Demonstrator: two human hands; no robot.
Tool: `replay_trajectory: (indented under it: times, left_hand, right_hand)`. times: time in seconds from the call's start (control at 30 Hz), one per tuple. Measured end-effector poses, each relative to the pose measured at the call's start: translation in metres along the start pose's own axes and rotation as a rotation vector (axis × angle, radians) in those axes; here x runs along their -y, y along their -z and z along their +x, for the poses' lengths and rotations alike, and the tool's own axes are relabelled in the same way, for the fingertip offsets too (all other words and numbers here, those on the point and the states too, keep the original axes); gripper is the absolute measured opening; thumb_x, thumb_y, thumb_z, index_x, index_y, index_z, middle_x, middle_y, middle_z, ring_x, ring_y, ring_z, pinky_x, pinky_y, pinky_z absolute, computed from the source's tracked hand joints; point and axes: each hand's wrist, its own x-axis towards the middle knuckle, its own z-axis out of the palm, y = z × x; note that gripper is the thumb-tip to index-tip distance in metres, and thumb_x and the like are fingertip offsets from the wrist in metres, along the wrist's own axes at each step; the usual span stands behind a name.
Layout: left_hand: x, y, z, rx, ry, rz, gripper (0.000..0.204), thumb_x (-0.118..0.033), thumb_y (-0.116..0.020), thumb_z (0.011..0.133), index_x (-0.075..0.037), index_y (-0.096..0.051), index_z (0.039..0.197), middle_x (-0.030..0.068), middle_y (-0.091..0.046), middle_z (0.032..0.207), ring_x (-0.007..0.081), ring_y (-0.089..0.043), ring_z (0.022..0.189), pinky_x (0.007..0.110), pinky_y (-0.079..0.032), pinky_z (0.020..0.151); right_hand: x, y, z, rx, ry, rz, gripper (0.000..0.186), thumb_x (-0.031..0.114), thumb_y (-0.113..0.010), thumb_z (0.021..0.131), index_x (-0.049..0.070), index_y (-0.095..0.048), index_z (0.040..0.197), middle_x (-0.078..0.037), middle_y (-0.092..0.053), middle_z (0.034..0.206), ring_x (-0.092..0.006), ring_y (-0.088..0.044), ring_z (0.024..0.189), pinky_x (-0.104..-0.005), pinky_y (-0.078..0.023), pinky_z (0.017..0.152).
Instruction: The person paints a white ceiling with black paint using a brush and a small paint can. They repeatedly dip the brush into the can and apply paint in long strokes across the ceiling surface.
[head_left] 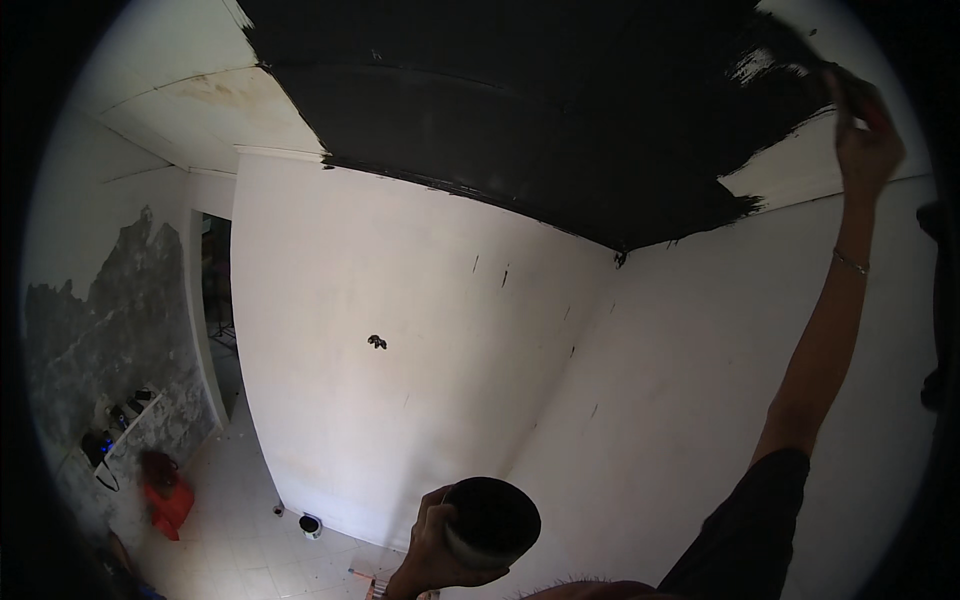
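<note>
My left hand (428,552) is wrapped round a round paint pot (478,553), holding it at the bottom middle with its open top toward me. The pot's inside is dark with black paint. At the upper right, my raised right hand (868,145) grips a paintbrush (800,52), blurred by motion, with its dark bristle end at the ceiling. Black paint (520,110) covers much of the ceiling, its ragged edge close to the brush. Bare whitish ceiling (790,165) shows beside that edge.
White walls (400,250) meet in a corner, marked with a few black drips. A dark fitting (377,342) sits on one wall. On the tiled floor stands another pot (311,525). A person in red (168,497) is low at the left, below a shelf (128,430) and near a doorway (215,300).
</note>
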Motion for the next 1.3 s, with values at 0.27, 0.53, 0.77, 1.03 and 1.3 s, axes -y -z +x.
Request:
replay_trajectory:
  times: [0.27,0.53,0.77,1.03,1.3]
  left_hand:
    - [-0.011,0.004,0.005,0.009,0.016,-0.075,0.109,-0.042,-0.104,0.053,-0.008,-0.035,0.129,0.0303,-0.047,0.139,0.0486,-0.056,0.128,0.056,-0.053,0.101]
    - [0.011,-0.012,-0.014,0.022,0.050,-0.181,0.110,-0.043,-0.104,0.053,-0.008,-0.034,0.131,0.0298,-0.047,0.139,0.0477,-0.055,0.129,0.055,-0.053,0.101]
    - [-0.006,-0.010,-0.013,0.003,0.092,-0.211,0.075,-0.032,-0.082,0.077,-0.008,-0.043,0.136,0.0214,-0.049,0.141,0.0364,-0.053,0.131,0.049,-0.044,0.111]
    - [0.016,-0.025,-0.016,-0.116,0.317,-0.543,0.050,-0.017,-0.055,0.088,-0.006,-0.055,0.136,0.0159,-0.061,0.133,0.0297,-0.054,0.130,0.046,-0.042,0.115]
    - [0.014,-0.021,-0.014,0.028,0.194,-0.341,0.096,-0.036,-0.096,0.058,-0.009,-0.038,0.130,0.0251,-0.050,0.137,0.0425,-0.054,0.130,0.052,-0.051,0.105]
  right_hand:
    - [0.044,-0.052,-0.080,-0.111,0.136,-0.191,0.048,0.015,-0.081,0.077,0.021,-0.074,0.124,-0.005,-0.071,0.126,-0.0279,-0.072,0.105,-0.0363,-0.064,0.079]
    - [0.117,-0.074,-0.204,0.341,0.366,-0.033,0.031,0.019,-0.080,0.081,0.012,-0.074,0.111,-0.012,-0.071,0.106,-0.0321,-0.074,0.094,-0.0394,-0.063,0.072]
    - [0.048,-0.044,-0.080,0.375,-0.180,0.180,0.046,0.044,-0.085,0.086,0.001,-0.077,0.101,-0.015,-0.076,0.085,-0.0275,-0.073,0.071,-0.0390,-0.059,0.065]
    - [-0.015,0.029,0.005,-0.014,-0.171,-0.048,0.023,0.019,-0.081,0.094,0.009,-0.079,0.114,-0.005,-0.080,0.105,-0.0083,-0.074,0.088,-0.0232,-0.059,0.077]
    - [0.047,-0.060,-0.144,0.137,0.197,-0.121,0.061,0.015,-0.081,0.072,0.019,-0.069,0.132,-0.015,-0.064,0.139,-0.0384,-0.070,0.113,-0.0441,-0.062,0.087]
